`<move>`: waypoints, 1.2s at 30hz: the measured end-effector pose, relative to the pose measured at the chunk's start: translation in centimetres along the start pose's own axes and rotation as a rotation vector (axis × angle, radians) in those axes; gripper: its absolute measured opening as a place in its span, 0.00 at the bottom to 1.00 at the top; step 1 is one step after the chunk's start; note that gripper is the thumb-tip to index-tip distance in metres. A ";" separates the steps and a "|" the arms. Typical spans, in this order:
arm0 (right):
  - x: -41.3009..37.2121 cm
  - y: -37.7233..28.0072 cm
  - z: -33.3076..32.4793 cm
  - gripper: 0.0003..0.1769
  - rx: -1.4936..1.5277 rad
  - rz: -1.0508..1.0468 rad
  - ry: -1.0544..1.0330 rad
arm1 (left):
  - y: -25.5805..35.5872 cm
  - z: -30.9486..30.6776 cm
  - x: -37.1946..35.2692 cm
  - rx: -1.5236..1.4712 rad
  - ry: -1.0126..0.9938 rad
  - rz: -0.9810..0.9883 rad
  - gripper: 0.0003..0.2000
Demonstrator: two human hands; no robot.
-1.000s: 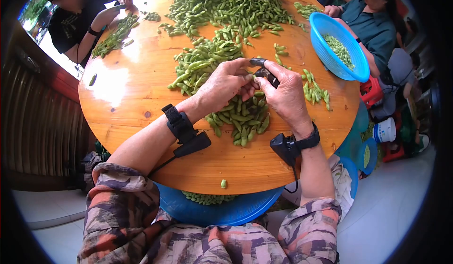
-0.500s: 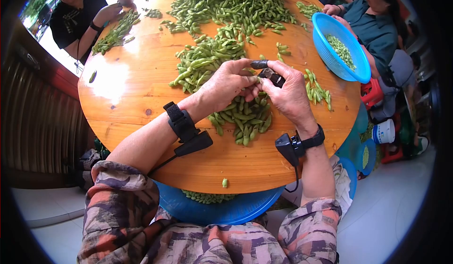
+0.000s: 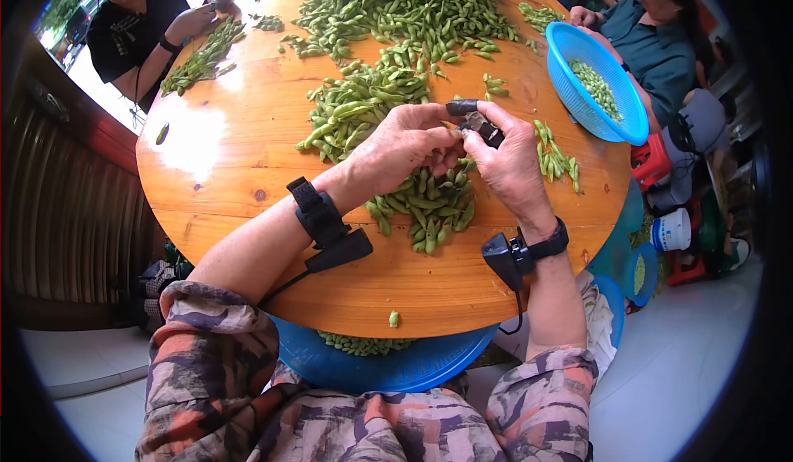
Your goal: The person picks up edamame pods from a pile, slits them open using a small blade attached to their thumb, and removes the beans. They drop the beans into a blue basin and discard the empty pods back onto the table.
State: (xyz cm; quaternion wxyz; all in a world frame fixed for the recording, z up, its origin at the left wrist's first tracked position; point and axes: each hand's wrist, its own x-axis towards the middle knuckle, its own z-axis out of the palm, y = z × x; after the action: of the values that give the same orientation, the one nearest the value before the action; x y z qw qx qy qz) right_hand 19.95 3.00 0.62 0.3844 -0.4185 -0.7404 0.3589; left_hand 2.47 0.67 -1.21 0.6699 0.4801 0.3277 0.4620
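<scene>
My left hand (image 3: 409,144) and my right hand (image 3: 508,161) meet above the table, both closed with fingertips nearly touching. Between the thumbs shows the small pale tip of what looks like a soybean pod (image 3: 457,134), mostly hidden by fingers. A black wrap (image 3: 461,108) covers my right index fingertip. Against the right fingers sits a dark, partly shiny piece (image 3: 487,132), whose kind I cannot make out. Below and behind my hands lie green soybean pods (image 3: 425,206), spread over the wooden table.
A large heap of pods (image 3: 405,4) covers the table's far side. A blue basket (image 3: 555,66) with shelled beans tilts at the right edge, near a person (image 3: 657,53). Another person (image 3: 124,45) works at far left. A blue basin (image 3: 396,375) sits below the near edge.
My right hand's fingers have shifted slightly, turning the dark piece and moving the wrapped fingertip a little right. The left hand stays almost in place. The person at far left has moved a hand slightly.
</scene>
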 end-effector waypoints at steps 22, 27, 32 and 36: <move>0.5 -0.7 -1.8 0.14 -0.308 -0.204 0.184 | -0.9 0.1 0.4 -0.317 0.075 -0.094 0.12; 0.0 -0.8 -1.0 0.18 -0.180 -0.250 -0.072 | -1.4 -0.6 0.5 -0.372 0.058 -0.053 0.11; 0.0 -1.1 -1.0 0.19 -0.158 -0.353 -0.042 | -0.9 -0.2 0.3 -0.296 0.050 -0.049 0.14; 0.5 -1.0 -2.3 0.14 -0.233 -0.228 0.234 | -0.5 -0.6 0.5 -0.367 0.005 -0.065 0.16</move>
State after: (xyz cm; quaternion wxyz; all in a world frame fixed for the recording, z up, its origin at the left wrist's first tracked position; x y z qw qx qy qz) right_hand 21.44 3.57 2.64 0.4548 -0.4127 -0.7698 0.1739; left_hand 2.27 1.29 -1.84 0.7600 0.3378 0.2548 0.4932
